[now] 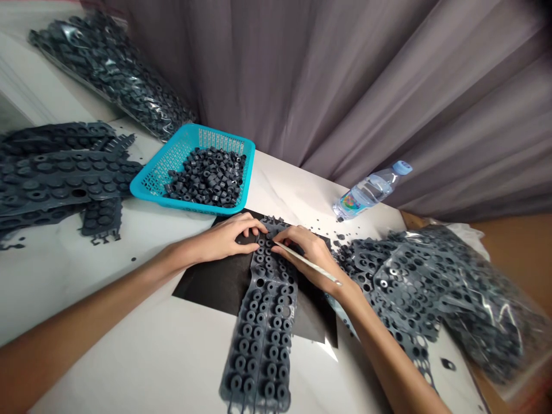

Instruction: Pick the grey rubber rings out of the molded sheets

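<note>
A long dark grey rubber sheet (pixel 264 328) with rows of raised rings lies lengthwise before me, its far part over a black mat (pixel 207 284). At its far left edge, my left hand (pixel 235 237) has thumb and fingers closed on the sheet. My right hand (pixel 313 253) grips a slim pale stick-like tool (pixel 308 264), whose back end rests along the wrist. The tool's tip is by the rings near the sheet's far end, mostly hidden by the fingers. A few holes in the sheet have no ring.
Behind my left hand stands a blue basket (pixel 150 192) of small black rubber rings. A bag of rings (pixel 112 69) lies behind it, and more moulded sheets (pixel 56 178) at left. To the right are a water bottle (pixel 366 192), perforated sheets (pixel 401 276) and a plastic bag (pixel 495 328).
</note>
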### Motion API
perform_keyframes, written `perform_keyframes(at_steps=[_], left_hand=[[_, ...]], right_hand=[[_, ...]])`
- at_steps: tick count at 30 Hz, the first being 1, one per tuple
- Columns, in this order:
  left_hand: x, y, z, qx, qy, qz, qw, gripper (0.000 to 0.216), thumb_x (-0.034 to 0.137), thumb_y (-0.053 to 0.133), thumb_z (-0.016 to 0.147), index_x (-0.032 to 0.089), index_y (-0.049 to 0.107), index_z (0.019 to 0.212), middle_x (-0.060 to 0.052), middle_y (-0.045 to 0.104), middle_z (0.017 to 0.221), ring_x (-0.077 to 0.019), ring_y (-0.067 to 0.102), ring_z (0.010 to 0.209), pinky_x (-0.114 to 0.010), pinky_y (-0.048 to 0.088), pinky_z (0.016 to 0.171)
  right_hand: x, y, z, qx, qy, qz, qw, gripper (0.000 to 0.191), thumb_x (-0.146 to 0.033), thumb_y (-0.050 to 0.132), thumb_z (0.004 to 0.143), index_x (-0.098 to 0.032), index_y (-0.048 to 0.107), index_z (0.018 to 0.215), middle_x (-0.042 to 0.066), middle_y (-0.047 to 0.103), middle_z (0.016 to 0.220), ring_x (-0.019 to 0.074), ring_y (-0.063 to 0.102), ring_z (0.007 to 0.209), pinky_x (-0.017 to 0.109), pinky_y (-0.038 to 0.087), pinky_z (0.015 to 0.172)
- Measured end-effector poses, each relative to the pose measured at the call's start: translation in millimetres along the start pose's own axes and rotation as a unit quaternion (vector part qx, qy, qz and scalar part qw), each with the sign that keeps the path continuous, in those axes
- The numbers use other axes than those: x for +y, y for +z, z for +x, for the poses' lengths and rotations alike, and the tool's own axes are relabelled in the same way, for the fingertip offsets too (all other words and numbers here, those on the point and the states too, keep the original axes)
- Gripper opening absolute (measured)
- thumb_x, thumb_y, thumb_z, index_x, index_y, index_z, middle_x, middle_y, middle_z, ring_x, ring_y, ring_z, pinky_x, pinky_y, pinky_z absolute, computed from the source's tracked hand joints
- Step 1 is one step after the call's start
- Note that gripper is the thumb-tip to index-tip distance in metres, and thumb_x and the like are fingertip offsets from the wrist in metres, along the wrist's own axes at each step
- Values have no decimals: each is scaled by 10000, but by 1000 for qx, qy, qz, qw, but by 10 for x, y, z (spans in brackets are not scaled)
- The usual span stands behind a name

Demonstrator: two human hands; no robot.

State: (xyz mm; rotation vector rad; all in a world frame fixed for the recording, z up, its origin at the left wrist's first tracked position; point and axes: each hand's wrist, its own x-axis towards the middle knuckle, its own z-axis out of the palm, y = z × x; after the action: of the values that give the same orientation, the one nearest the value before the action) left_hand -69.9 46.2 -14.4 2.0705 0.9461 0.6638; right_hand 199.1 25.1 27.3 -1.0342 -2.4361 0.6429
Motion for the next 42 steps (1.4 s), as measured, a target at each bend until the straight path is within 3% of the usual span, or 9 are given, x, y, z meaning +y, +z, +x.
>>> perform_keyframes(at_steps=[9,17,21,26,29,32,35,38,42], left_hand=[[-24,3,2,-3,-4,-4,1000,319,381,690,944,266,665,1240,-42,577,1144,-210,588,997,-377,503,953],[-6,13,3,4,-8,-4,1000,332,377,692,934,264,662,1245,-42,580,1133,-213,589,1005,-375,500,958],[3,7,3,-1,-9,1,1000,334,385,684,942,276,658,1257,-40,586,1150,-221,601,1056,-385,495,995],[2,2,8,-3,-5,2,1000,303,375,692,934,272,671,1219,-41,597,1147,-214,606,1040,-362,499,960],[9,0,6,4,-6,-7,1000,356,387,714,919,269,641,1247,-38,600,1144,-207,594,997,-356,501,936],[4,1,2,10,-12,-13,1000,493,394,722,913,274,570,1366,-42,602,1157,-210,586,995,-364,502,945],[-25,9,1,0,-17,-5,1000,530,410,706,928,283,562,1421,-51,587,1181,-216,585,1032,-376,493,988],[-56,14,4,-12,-20,-8,1000,520,439,706,927,293,601,1414,-52,568,1200,-219,588,1054,-377,492,1005],[-57,11,8,-12,-25,-6,1000,542,458,716,918,298,612,1425,-48,561,1183,-222,594,1054,-379,493,999]], right_hand=[[-17,54,25,9,-3,-70,997,248,-448,595,1064,-228,652,1165,75,700,1047,237,663,955,368,545,870],[-12,200,51,2,-51,-255,966,278,-328,459,1120,-212,635,1302,122,705,1126,299,619,1059,446,535,956],[13,297,53,46,-30,-267,962,285,-319,421,1127,-212,611,1310,138,690,1153,317,592,1056,475,519,961],[138,245,1,153,78,-287,942,341,-338,340,1131,-168,586,1294,182,643,1105,340,576,1019,495,517,894],[208,129,-12,173,109,-248,947,376,-377,317,1130,-162,570,1306,174,636,1074,339,597,1005,505,518,895],[194,56,27,157,108,-125,974,396,-438,385,1123,-175,516,1389,129,664,1062,288,636,937,458,540,882],[131,53,77,106,73,-32,991,308,-479,518,1087,-221,618,1223,78,691,1013,241,644,885,397,546,853],[88,68,96,77,44,-22,996,270,-499,608,1047,-238,678,1055,62,698,971,241,641,911,390,536,865],[70,51,87,57,14,-26,998,255,-493,626,1039,-249,691,1075,61,717,1001,249,638,956,402,527,891]])
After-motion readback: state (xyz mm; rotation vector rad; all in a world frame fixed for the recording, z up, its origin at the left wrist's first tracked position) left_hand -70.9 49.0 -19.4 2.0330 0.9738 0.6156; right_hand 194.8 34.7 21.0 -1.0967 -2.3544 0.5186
